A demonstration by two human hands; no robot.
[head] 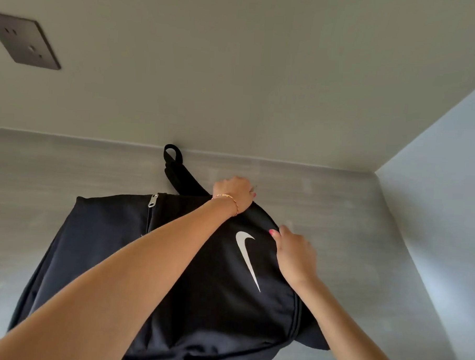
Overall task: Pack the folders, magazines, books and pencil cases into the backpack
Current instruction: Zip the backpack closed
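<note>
Black backpack (pixel 214 301) flat on grey table (pixel 350 239), white logo up. Right hand (pixel 295 260) pinches the fabric at its right edge. Left hand (pixel 234 192) clenched at the top edge, maybe on a zipper pull; can't confirm. Strap (pixel 177 167) beyond, by the wall (pixel 235 71).

one view only, worn on the person's head, looking forward and steeply down from close above a grey table (pixel 338 211). the black backpack (pixel 204 287) fills the near centre, both forearms reaching in from the near edge. the far wall takes the upper half, a side wall closing the right.
</note>
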